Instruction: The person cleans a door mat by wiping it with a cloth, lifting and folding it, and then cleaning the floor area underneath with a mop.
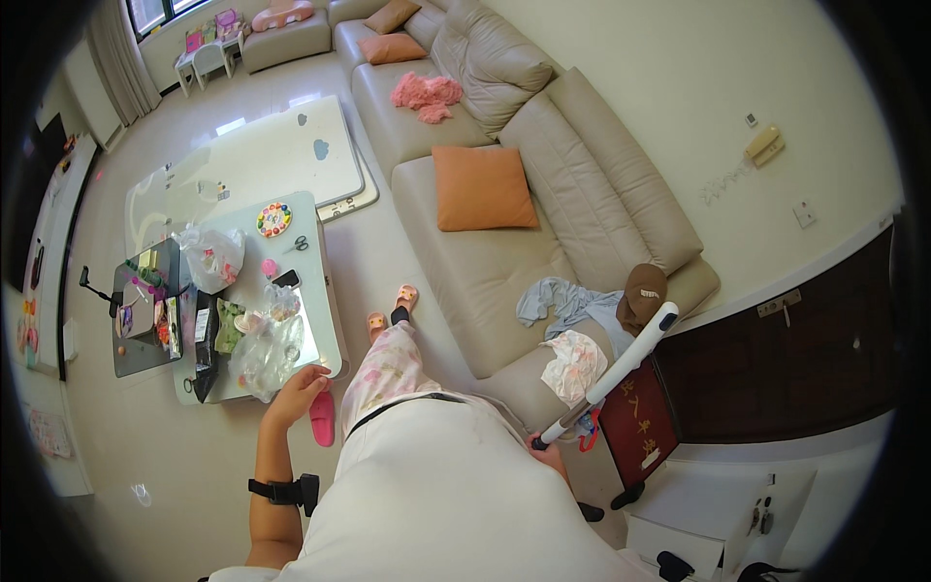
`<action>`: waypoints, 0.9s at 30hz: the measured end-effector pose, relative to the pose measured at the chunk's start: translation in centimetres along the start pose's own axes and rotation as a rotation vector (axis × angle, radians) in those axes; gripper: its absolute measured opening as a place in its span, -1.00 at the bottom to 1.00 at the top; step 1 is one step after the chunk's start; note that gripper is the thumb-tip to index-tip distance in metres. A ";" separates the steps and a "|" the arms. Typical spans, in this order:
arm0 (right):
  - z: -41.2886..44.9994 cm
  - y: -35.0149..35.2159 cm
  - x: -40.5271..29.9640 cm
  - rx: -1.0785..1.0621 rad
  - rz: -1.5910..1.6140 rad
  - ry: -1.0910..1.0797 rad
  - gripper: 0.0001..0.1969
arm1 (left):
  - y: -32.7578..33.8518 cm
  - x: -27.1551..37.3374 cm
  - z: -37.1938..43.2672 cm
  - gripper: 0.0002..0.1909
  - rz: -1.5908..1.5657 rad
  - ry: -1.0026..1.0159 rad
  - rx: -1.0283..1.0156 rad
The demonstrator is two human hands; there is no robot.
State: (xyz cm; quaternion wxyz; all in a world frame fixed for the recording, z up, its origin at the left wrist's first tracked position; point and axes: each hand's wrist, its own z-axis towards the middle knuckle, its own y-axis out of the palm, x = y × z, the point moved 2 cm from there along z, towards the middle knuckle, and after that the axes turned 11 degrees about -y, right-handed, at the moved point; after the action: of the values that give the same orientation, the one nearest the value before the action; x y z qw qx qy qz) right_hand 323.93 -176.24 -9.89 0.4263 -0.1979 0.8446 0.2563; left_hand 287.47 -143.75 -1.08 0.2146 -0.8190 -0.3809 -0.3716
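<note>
My right hand (550, 458) is wrapped around the dark lower end of a white pole-like handle (631, 355), which slants up to the right past the sofa's arm. Part of that hand is hidden by my shirt. My left hand (297, 395) hovers by the near corner of the coffee table (331, 320), fingers loosely bent, with nothing visible in it. Close to it lie a crumpled clear plastic bag (265, 356) on the table and a pink slipper (322, 420) on the floor.
A beige leather sofa (465, 291) runs along the right, bearing an orange cushion (484, 189), grey clothing (549, 300) and a brown cap (643, 295). Scissors (298, 244), a phone (287, 279) and a white bag (212, 258) rest on the table. A red doormat (640, 422) lies by the dark door.
</note>
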 end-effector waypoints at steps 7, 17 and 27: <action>0.8 0.7 0.5 -0.043 -0.201 0.019 -0.85 | -0.4 -0.4 -0.8 -0.80 -0.001 -0.004 0.048; 4.5 -5.6 6.4 0.793 1.124 0.596 -0.90 | 0.3 -0.3 -3.6 -0.83 0.033 -0.058 0.046; 3.8 -6.4 5.3 0.918 1.359 0.911 -0.80 | 0.4 0.0 -3.4 -0.80 0.088 -0.086 0.003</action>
State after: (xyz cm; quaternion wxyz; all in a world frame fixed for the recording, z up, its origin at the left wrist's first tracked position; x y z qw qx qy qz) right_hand 326.86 -179.65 -17.87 -0.1503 0.4440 0.8833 -0.0101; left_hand 286.25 -146.17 1.00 0.2153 -0.8499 -0.3538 -0.3258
